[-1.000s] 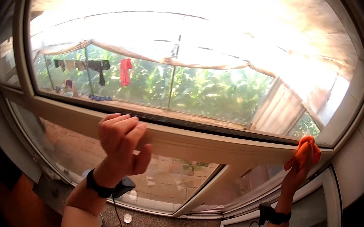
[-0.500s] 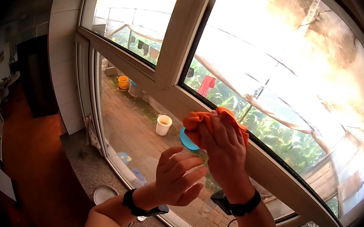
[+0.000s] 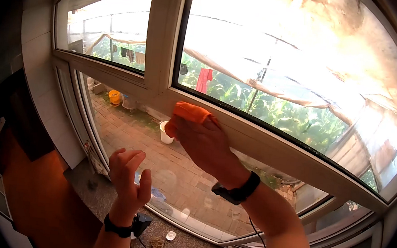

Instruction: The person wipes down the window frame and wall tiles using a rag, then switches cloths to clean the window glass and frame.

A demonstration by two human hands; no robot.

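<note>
My right hand [image 3: 206,141] presses an orange cloth [image 3: 191,113] against the light window frame [image 3: 263,142], just below the lower left corner of the large upper pane [image 3: 281,60]. The palm and fingers lie over the cloth and hide part of it. Lower and to the left, my left hand [image 3: 129,177] is raised in front of the lower pane, fingers apart and slightly curled, holding nothing. Each wrist wears a black band with a small device.
A stone sill [image 3: 100,200] runs below the window, with a small white object [image 3: 170,235] on it. Through the glass appear a white bucket [image 3: 165,134], a yellow bucket [image 3: 114,98], hanging clothes [image 3: 203,80] and green plants. An orange-brown floor [image 3: 47,200] lies at left.
The view has swung left. My right hand has carried the cloth leftward along the frame from its right end. My left hand has come off the frame and now stands apart from the right.
</note>
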